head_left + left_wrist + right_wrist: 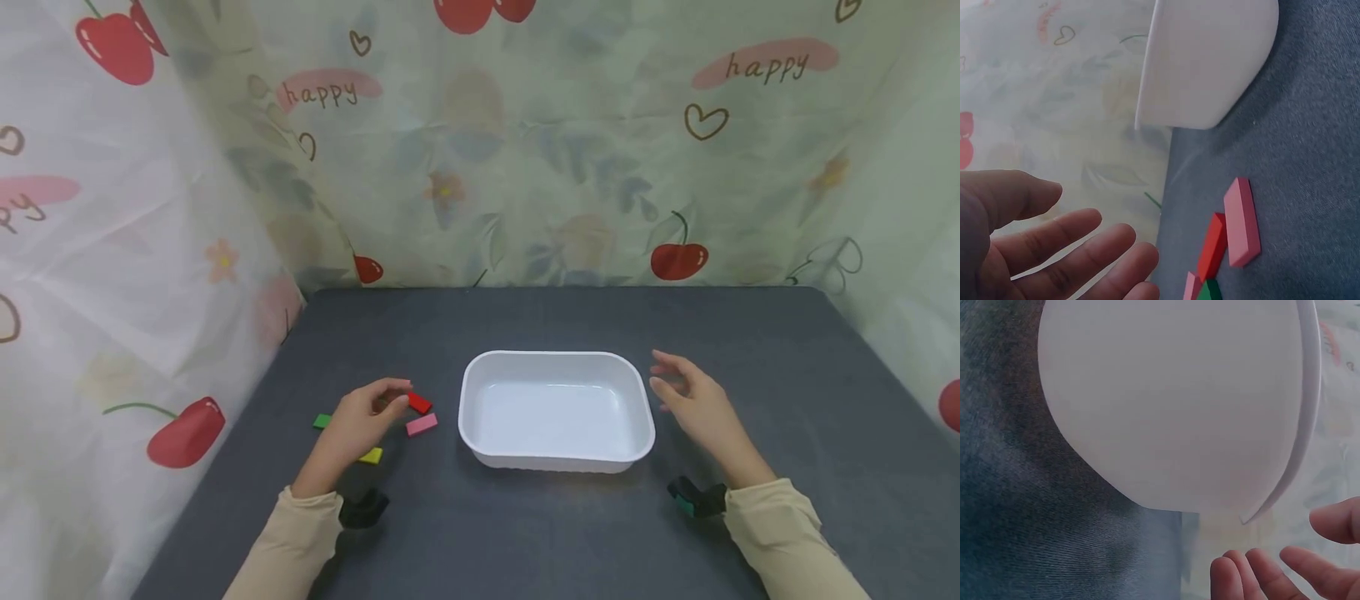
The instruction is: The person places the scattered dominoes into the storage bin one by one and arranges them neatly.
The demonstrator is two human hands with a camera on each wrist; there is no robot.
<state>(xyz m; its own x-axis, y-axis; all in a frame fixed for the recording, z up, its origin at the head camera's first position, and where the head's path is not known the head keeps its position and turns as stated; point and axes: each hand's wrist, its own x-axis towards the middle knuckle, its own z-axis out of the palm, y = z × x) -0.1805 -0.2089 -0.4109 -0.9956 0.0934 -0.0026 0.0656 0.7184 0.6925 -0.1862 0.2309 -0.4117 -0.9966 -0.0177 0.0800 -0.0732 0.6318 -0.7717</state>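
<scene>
**Left grip (360,425) parted and empty beside the red block (420,403)!**

Nothing held on either side! Left grip hovers left of centre in the head frame, thumb well away from its fingers. Just beyond its fingertips sits the red block, with the pink block (422,425) just beside it; the green block (322,422) peeks out further left, the yellow block (371,456) lower down, partly covered. Across to the right of centre, the right grip (697,404), empty too, thumb and fingers apart, hangs near the white tub (555,461), mid-frame on the dark desk (540,533).

And the handling? Those blocks look light, stiff and smooth, hardly fragile: pinch gently across the narrow width, around the middle, because lying flat they could skid if nudged. That tub looks like thin plastic, light, slightly springy, perhaps slick; best taken under the rim at both short ends, kept level.
</scene>
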